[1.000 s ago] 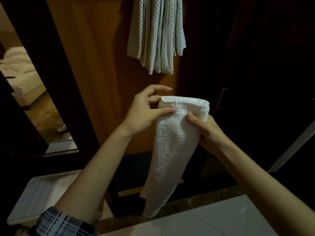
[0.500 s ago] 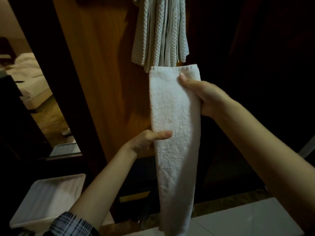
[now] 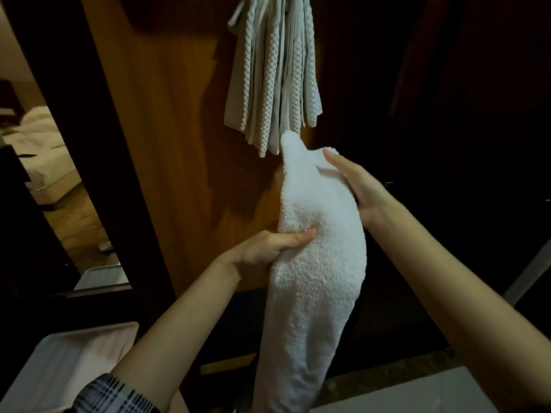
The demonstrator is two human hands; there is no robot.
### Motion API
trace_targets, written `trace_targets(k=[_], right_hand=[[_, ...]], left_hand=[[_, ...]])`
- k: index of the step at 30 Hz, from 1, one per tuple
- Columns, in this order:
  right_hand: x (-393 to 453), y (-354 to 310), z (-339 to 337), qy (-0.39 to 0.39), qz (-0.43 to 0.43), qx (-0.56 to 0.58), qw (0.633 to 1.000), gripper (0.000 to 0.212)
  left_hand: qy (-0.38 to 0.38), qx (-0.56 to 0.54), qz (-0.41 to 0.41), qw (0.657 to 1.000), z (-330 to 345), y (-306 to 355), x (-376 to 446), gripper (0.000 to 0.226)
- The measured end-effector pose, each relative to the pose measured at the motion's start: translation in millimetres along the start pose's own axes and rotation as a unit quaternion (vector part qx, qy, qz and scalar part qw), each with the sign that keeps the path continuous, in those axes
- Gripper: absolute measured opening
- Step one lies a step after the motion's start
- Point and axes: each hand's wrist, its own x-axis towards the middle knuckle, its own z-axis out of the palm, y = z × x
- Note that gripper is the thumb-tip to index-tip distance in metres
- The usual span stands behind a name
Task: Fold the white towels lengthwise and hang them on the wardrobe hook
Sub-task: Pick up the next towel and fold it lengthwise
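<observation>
Both hands grip one soft, light towel (image 3: 316,263) just below the hung towels (image 3: 274,81): my left hand (image 3: 268,251) pinches its middle, my right hand (image 3: 354,189) clasps the limp, floppy top. I'd keep hold near the top fold.

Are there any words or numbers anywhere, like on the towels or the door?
None can be read.
The white towel held in both hands shows no tag or print.
The hanging towels show only a woven pattern.
The wooden wardrobe panel is plain.
The white tray bears no label.
</observation>
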Motion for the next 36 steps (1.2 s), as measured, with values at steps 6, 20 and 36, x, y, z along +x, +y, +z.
trace_targets(k=[6, 20, 36], right_hand=[[-9.3, 45.3, -17.5, -0.132, -0.001, 0.151, 0.980, 0.068], [-8.6, 80.1, 4.1, -0.051, -0.099, -0.198, 0.974, 0.032], [18.6, 64.6, 0.7, 0.127, -0.123, -0.298, 0.938, 0.057]], left_hand=[[0.047, -0.003, 0.056, 0.997, -5.8, 32.8, 4.7, 0.036], [0.330, -0.277, 0.069, 0.900, -67.7, 67.3, 0.1, 0.046], [0.198, 0.056, 0.104, 0.973, -16.2, 62.8, 8.3, 0.031]])
